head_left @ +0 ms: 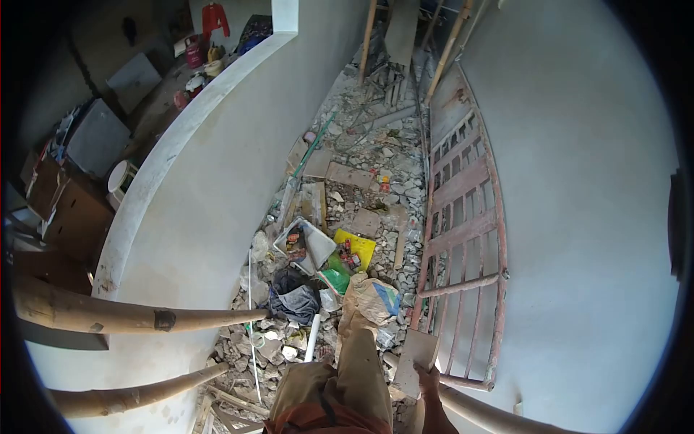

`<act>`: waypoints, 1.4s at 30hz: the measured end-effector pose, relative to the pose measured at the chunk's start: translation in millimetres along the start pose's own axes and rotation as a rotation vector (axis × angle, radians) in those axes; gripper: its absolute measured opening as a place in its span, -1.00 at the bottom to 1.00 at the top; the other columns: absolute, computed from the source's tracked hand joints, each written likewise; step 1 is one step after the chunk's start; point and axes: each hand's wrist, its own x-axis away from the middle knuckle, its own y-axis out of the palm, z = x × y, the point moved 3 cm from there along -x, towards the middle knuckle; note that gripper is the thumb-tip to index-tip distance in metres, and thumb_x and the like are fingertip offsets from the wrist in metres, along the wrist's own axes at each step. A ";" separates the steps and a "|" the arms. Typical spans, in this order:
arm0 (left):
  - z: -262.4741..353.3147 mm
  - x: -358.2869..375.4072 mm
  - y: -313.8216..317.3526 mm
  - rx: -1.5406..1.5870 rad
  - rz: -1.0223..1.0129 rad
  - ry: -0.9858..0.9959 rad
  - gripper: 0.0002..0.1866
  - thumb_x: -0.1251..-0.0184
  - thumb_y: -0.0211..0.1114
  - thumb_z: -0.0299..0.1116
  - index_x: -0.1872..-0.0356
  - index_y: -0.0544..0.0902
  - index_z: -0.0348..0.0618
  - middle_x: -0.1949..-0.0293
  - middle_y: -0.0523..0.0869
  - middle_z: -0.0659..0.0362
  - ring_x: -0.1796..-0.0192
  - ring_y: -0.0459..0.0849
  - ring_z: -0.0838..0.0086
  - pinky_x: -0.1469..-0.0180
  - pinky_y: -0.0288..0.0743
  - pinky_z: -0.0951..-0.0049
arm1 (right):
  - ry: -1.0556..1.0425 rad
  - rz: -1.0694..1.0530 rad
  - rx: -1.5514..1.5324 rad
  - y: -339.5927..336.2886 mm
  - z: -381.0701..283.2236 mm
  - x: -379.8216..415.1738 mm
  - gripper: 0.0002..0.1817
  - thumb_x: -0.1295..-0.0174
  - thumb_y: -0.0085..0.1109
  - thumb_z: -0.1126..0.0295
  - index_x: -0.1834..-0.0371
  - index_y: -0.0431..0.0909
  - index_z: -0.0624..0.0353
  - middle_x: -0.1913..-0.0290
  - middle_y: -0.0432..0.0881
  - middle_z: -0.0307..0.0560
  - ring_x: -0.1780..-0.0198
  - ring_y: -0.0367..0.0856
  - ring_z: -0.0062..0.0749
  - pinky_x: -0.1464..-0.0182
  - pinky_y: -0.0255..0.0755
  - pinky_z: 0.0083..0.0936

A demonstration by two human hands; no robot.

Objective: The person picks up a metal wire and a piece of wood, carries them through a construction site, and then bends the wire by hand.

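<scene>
At the lower right of the head view, my right hand [428,379] is closed on the edge of a flat brownish-grey board [417,353]. The board is close beside the lower end of a rusty metal gate [463,202] that leans on the right wall. My left hand is out of sight. Below me, my trousered legs [361,362] stand over rubble, and a crumpled paper sack [372,300] lies by one foot.
Bamboo poles [130,318] cross from the left, and others stand at the far end. Between the low curved wall [210,152] and right wall, broken stones [361,267] cover the passage. A white tub [311,242], yellow sheet [356,248] and dark cloth [295,298] lie there.
</scene>
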 end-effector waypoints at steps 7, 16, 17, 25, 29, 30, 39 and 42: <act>62.8 269.2 145.8 0.351 -0.942 -0.209 -0.46 -0.20 0.26 -0.10 -0.07 0.56 -0.35 -0.09 0.57 -0.24 -0.21 0.49 -0.06 -0.22 0.37 0.14 | 0.013 -0.011 -0.248 -26.6 -0.3 -38.9 -0.60 -0.05 0.25 0.50 -0.02 0.56 0.33 0.14 0.65 -0.15 0.17 0.58 -0.35 0.05 0.44 -0.39; 395.9 309.6 -32.1 1.136 -0.360 -0.042 0.05 -0.21 0.37 -0.25 -0.49 -0.26 -0.23 -0.48 -0.22 -0.20 -0.49 -0.01 -0.06 -0.49 -0.01 0.10 | 0.147 -0.170 0.022 7.7 -14.1 -149.5 -0.57 -0.03 0.29 0.51 -0.04 0.55 0.32 0.10 0.63 -0.13 0.12 0.57 -0.33 -0.01 0.42 -0.39; 415.0 305.1 -47.4 1.216 -0.373 -0.184 0.07 -0.21 0.38 -0.25 -0.49 -0.28 -0.22 -0.49 -0.25 -0.18 -0.50 -0.06 -0.06 -0.48 -0.01 0.08 | 0.160 -0.192 0.054 1.8 -13.3 -161.1 -0.56 -0.03 0.29 0.51 -0.04 0.55 0.32 0.09 0.63 -0.13 0.11 0.57 -0.32 -0.01 0.42 -0.39; 466.8 276.1 -53.3 1.256 -0.138 -0.314 0.07 -0.15 0.43 -0.11 -0.46 -0.15 -0.31 -0.44 -0.04 -0.17 -0.46 0.07 0.04 -0.47 0.05 0.09 | 0.220 -0.222 0.123 -49.8 -88.8 -245.8 -0.48 -0.01 0.35 0.47 -0.11 0.51 0.29 0.00 0.59 -0.12 0.00 0.51 -0.31 -0.14 0.34 -0.37; 456.0 261.1 -47.0 0.972 -0.118 -0.459 -0.11 -0.17 0.37 0.06 -0.30 0.17 -0.38 -0.27 0.30 -0.20 -0.26 0.38 0.04 -0.33 0.26 0.09 | 0.049 -0.174 0.044 -34.9 -151.8 -284.8 -0.58 -0.12 0.27 0.26 -0.01 0.56 0.26 0.14 0.59 -0.17 0.11 0.50 -0.38 -0.04 0.37 -0.37; 450.7 260.8 -39.7 0.895 -0.136 -0.537 -0.18 -0.18 0.34 0.11 -0.22 0.28 -0.39 -0.18 0.43 -0.20 -0.17 0.48 0.03 -0.27 0.33 0.09 | 0.049 -0.173 0.051 -34.7 -160.0 -295.2 -0.58 -0.12 0.27 0.26 -0.01 0.56 0.26 0.14 0.59 -0.17 0.11 0.50 -0.38 -0.04 0.37 -0.37; 453.0 269.6 -49.2 0.696 0.002 -0.501 -0.23 -0.15 0.20 0.32 -0.08 0.43 -0.21 0.07 0.64 -0.12 0.02 0.61 -0.01 -0.01 0.42 0.06 | -0.066 -0.223 0.199 -16.0 -201.0 -359.2 -0.63 -0.16 0.22 0.19 0.09 0.61 0.24 0.27 0.62 -0.21 0.25 0.51 -0.47 0.09 0.38 -0.45; 444.5 269.9 -37.4 0.672 0.036 -0.508 -0.21 -0.16 0.21 0.30 -0.15 0.41 -0.23 -0.02 0.60 -0.14 -0.02 0.60 -0.05 -0.02 0.41 0.05 | -0.113 -0.237 0.302 -5.8 -201.1 -372.0 -0.64 -0.14 0.23 0.24 0.11 0.62 0.28 0.25 0.63 -0.21 0.25 0.51 -0.42 0.11 0.39 -0.43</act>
